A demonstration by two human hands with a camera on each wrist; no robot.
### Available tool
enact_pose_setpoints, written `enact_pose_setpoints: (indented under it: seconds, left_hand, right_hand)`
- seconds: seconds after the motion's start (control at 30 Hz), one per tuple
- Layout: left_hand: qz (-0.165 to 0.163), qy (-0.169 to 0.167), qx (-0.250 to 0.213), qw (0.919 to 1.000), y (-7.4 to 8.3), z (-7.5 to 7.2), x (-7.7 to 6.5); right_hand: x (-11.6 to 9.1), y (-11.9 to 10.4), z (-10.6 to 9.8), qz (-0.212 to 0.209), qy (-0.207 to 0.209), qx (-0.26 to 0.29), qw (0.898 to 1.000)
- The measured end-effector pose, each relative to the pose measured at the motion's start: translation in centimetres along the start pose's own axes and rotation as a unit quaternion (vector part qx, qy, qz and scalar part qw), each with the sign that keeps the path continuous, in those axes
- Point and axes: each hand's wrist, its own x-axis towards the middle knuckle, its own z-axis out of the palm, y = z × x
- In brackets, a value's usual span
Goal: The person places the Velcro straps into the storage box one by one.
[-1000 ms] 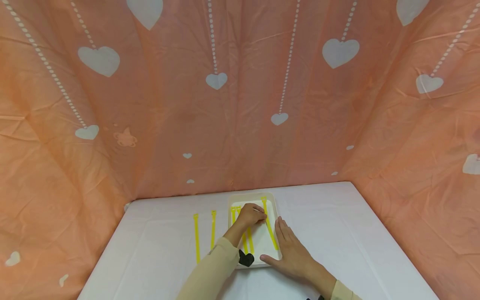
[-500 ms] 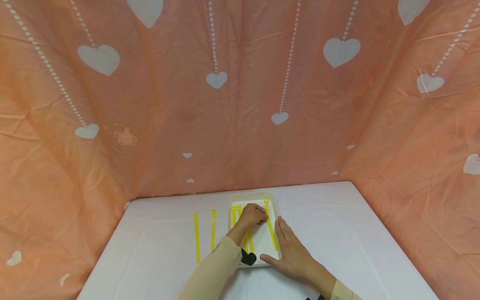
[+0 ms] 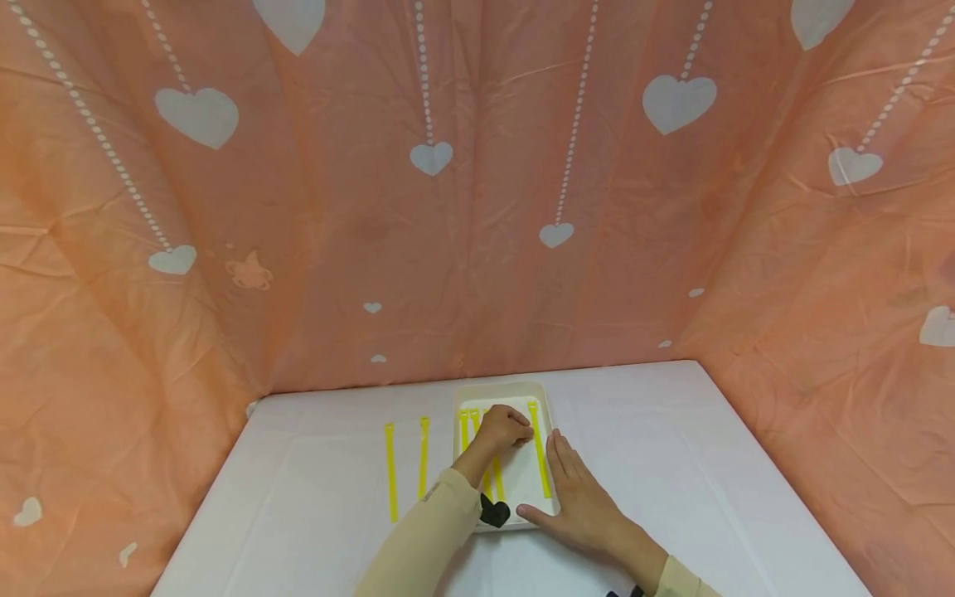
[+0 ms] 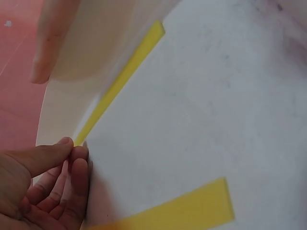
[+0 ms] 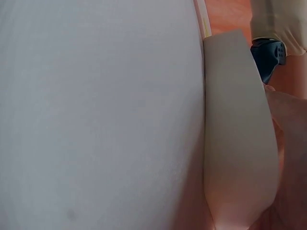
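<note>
A shallow white tray (image 3: 501,390) stands on the table with several flat yellow cable ties in it, each with a slotted head. My left hand (image 3: 503,429) reaches over the tray, partly covering the ties (image 3: 498,479) at its left. In the left wrist view, thumb and forefinger of the left hand (image 4: 50,179) pinch one cable tie (image 4: 122,79), lying along the tray's side wall. That same tie (image 3: 540,460) slants slightly in the head view, near the right rim. My right hand (image 3: 585,502) rests against the tray's right side, fingers straight and thumb spread toward the front rim.
Two more yellow cable ties (image 3: 391,473) lie on the white tablecloth (image 3: 313,464) left of the tray. A black wrist device (image 3: 495,512) on the left arm overlaps the tray's front. Peach curtains (image 3: 477,290) with white hearts enclose the table's back and sides.
The head end of the pinched cable tie has shifted right and toward the front, so the tie lies straighter along the tray's right side. The right hand has stayed in place.
</note>
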Motion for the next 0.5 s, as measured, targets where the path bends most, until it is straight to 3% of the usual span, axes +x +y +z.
enact_pose_setpoints:
  seconds: [0.5]
  left_hand:
    - [0.038,-0.032,-0.074,0.996,0.3,-2.1,-0.8]
  right_hand:
    - [0.0,-0.1,-0.1,0.001,-0.002,0.008,1.0]
